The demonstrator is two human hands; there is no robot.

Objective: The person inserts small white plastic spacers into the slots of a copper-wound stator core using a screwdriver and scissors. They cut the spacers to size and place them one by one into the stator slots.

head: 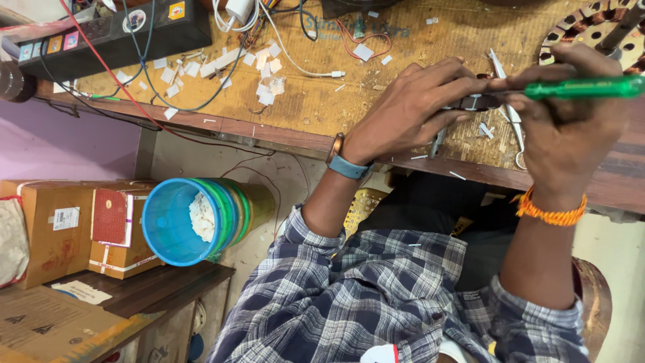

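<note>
Seen from above: L hand (410, 107) pinches a small dark part (478, 102) near the bench's (322, 107) front edge. R hand (568, 128) is closed round a green screwdriver (581, 87), tip at the part. Best keep the shaft level, part pinned firm.

Wooden workbench (322, 107) runs across the top, its yellowish top scuffed and littered with white paper scraps (265, 70). At its far left end sits a black power strip (114, 30), wires trailing off it. Below the bench, a pale purple wall (60, 144); lower still, a dark shelf (168, 286) carrying cardboard boxes (60, 228) and stacked blue-green tubs (195, 220).
</note>
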